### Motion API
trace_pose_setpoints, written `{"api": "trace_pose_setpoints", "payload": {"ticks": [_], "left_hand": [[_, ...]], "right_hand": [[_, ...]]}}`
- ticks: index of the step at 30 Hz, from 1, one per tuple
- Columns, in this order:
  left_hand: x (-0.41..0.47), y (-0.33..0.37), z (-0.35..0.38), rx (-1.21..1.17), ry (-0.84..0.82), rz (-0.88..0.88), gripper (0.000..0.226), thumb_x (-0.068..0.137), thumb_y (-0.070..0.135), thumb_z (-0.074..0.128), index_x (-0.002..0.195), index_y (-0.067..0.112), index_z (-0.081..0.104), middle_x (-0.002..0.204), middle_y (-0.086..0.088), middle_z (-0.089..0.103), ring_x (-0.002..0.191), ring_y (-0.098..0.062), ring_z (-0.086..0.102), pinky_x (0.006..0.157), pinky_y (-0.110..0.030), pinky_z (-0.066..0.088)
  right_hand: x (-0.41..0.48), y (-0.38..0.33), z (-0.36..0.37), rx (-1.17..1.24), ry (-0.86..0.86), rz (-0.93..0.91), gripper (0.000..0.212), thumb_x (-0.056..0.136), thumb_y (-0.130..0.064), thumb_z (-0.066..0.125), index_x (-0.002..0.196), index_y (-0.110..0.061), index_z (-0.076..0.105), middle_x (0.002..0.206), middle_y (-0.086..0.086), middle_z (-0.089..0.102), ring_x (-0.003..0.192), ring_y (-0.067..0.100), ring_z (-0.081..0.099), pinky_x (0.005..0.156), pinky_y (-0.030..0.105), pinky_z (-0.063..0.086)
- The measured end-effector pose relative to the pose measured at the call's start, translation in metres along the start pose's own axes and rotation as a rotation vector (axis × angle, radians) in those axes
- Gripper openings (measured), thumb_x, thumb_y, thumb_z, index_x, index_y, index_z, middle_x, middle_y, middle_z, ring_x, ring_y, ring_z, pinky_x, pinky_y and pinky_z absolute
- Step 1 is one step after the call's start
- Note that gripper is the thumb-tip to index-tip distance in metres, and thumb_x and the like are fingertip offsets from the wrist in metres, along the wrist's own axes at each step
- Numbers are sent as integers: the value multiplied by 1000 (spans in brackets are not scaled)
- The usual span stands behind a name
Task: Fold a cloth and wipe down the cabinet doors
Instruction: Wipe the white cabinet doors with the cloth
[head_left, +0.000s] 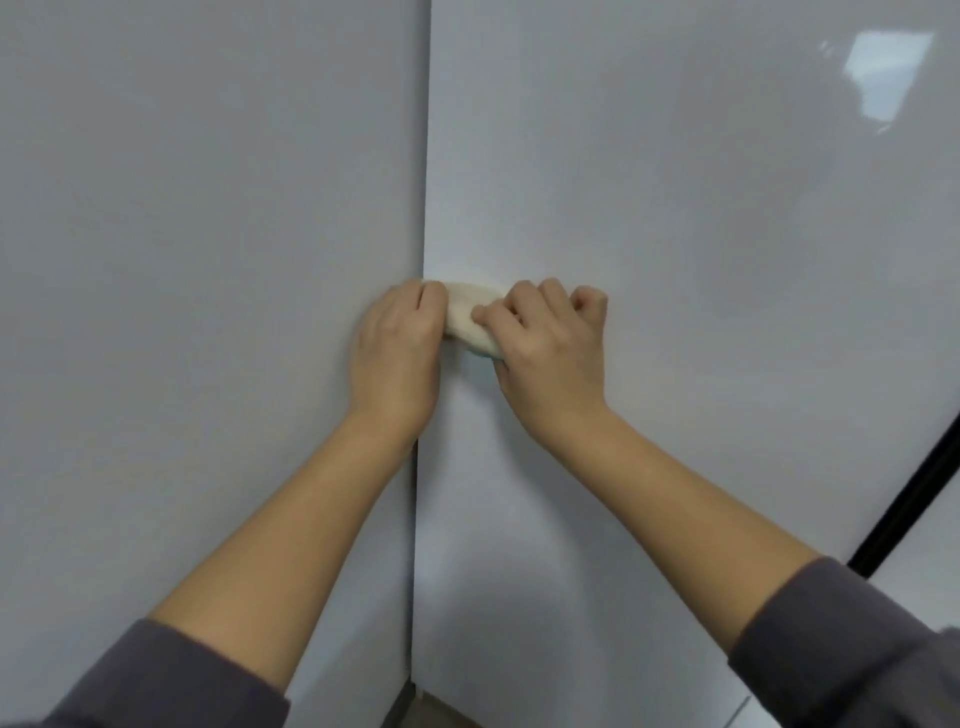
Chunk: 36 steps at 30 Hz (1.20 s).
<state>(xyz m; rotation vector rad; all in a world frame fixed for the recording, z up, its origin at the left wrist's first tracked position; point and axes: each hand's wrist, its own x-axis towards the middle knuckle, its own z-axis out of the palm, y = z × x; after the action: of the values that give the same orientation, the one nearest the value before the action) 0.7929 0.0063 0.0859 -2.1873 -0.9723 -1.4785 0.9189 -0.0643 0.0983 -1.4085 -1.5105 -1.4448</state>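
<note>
A small cream cloth (470, 317) is bunched between both hands, held against the glossy white right cabinet door (675, 234) just right of the seam. My left hand (397, 345) grips the cloth's left end with curled fingers, over the seam beside the left cabinet door (208, 234). My right hand (550, 343) holds the cloth's right end, thumb and fingers curled round it. Most of the cloth is hidden behind the hands.
A vertical gap (420, 467) runs between the two doors. A black strip (914, 499) slants along the right door's far edge at lower right. A bright window reflection (883, 73) shows at the top right. A bit of floor shows at the bottom.
</note>
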Motion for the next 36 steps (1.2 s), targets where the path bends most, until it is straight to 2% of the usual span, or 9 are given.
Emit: {"api": "trace_pose_setpoints", "payload": {"ticks": [4,6,8,13,17,22,26,32,36], "left_hand": [[-62,-8,21,29,-120,-32,18,78,4,42,87,6,58,79,-13,60,69,-33,57,54,-36,44],[-89,-10,29,19,-190,-50,16,77,-2,56,91,5,60,79,-12,62,67,-31,60,52,-35,46],[-114,-11,35,-7,-274,-83,25,71,-5,68,92,6,61,80,-10,63,67,-30,62,50,-33,46],[-146,-16,42,-81,-423,-137,36,70,-2,70,104,6,63,98,-10,68,81,-29,66,61,-35,53],[-123,-17,33,-175,-280,-58,28,73,-2,63,101,3,64,91,-12,67,76,-32,65,60,-36,53],[-65,-4,31,-294,-4,42,35,83,8,46,111,-1,66,111,-15,67,96,-32,62,84,-39,52],[-96,-5,48,-285,-15,32,34,79,8,49,109,1,65,105,-13,66,91,-29,58,79,-39,50],[-178,-6,60,-265,-304,80,22,79,10,54,99,9,62,88,-5,57,75,-26,57,68,-28,38],[-126,11,44,-312,-136,127,20,80,12,54,99,11,59,86,-9,60,77,-28,53,66,-36,43]], "right_hand": [[-54,-15,13,3,-63,-92,21,80,-1,59,76,-19,68,70,1,56,66,24,52,68,35,27],[-79,-22,17,5,-104,-129,21,84,-2,58,78,-20,68,71,0,57,67,23,52,69,35,29],[-101,-27,19,8,-147,-172,23,84,-1,55,78,-19,67,70,0,56,66,23,51,69,35,29],[-124,-32,19,24,-237,-232,25,82,0,52,77,-19,67,70,0,54,65,23,51,68,35,30],[-108,-24,11,50,-180,-148,21,82,-4,56,80,-20,70,70,0,57,66,23,50,69,34,26],[-60,3,-12,43,-57,15,14,80,-11,67,89,-21,73,77,-1,62,73,22,49,70,34,23],[-94,-6,-7,31,-87,-16,16,85,-8,65,86,-22,73,74,-2,61,66,24,53,69,35,27],[-173,-14,-6,40,-307,-189,16,81,-5,68,81,-21,69,73,-2,59,64,22,52,68,34,28],[-130,9,-28,34,-171,-94,16,88,-10,62,85,-22,72,76,-3,63,65,23,55,69,35,25]]}}
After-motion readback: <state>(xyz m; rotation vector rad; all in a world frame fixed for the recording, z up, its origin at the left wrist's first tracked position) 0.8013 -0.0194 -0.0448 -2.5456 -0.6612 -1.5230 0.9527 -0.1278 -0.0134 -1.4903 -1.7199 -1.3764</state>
